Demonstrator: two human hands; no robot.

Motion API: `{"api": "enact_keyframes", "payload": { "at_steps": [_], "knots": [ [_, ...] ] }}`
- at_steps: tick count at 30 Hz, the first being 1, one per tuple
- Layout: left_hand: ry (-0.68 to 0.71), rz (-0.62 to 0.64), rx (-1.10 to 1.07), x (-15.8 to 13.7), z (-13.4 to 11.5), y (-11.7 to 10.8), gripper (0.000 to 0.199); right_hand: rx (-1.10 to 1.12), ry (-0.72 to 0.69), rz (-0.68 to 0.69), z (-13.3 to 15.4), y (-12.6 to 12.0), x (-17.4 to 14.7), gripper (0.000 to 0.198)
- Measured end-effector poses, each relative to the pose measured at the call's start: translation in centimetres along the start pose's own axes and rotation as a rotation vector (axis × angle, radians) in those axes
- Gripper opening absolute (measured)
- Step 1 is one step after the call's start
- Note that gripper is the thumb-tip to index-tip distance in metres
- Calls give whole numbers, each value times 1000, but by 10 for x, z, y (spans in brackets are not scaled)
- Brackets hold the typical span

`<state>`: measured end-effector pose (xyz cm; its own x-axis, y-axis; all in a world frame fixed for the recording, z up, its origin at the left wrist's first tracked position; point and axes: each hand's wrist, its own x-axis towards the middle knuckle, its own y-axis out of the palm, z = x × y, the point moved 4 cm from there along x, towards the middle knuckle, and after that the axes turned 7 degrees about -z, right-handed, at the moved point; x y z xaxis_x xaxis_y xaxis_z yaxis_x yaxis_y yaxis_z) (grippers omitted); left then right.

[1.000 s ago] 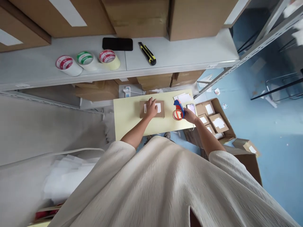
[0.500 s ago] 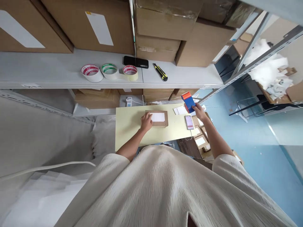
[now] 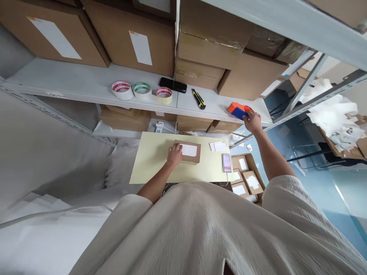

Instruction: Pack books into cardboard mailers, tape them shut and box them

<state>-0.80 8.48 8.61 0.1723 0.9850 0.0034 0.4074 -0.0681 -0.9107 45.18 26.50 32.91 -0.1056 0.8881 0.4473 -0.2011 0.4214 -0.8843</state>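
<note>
My left hand [image 3: 174, 154] rests on the left end of a small cardboard box [image 3: 198, 151], its fingers curled over the edge beside a white label [image 3: 188, 150]. The box lies flat on a pale yellow tabletop [image 3: 151, 164]. Up at the right, my right hand [image 3: 252, 121] is closed around a blue and orange tape dispenser [image 3: 238, 110], which is at the front edge of the grey shelf [image 3: 212, 105]. Whether the dispenser touches the shelf, I cannot tell. My fingers partly cover its right end.
Along the shelf are several tape rolls [image 3: 122, 90], a black phone [image 3: 172, 84] and a yellow-black utility knife [image 3: 198, 99]. White cards [image 3: 220, 146] and a lit phone [image 3: 226, 163] with a cable lie on the table's right side. An open carton [image 3: 250, 160] of labelled boxes stands beyond.
My right hand has carried the tape dispenser up and away from above the table to the shelf edge. My left hand stays on the box. The camera view has shifted.
</note>
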Motion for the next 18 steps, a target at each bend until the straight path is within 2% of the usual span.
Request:
{"api": "enact_keyframes", "payload": {
  "at_steps": [6,10,12,14,16,18],
  "knots": [
    [-120,-9,18,4,-10,2,64,11,-107,7,-32,40,37,59],
    [-183,-11,28,1,-15,6,63,73,-95,-69,-36,47,43,53],
    [-201,-9,26,0,-16,7,63,104,-103,-128,-26,48,29,51],
    [-214,-4,16,-1,-16,7,63,172,-117,-142,-6,55,3,48],
    [-224,0,5,-1,-16,6,64,308,-141,-81,24,74,-37,45],
    [-233,-1,-5,-1,-15,5,64,499,-104,48,58,103,-84,40]
  ]
}}
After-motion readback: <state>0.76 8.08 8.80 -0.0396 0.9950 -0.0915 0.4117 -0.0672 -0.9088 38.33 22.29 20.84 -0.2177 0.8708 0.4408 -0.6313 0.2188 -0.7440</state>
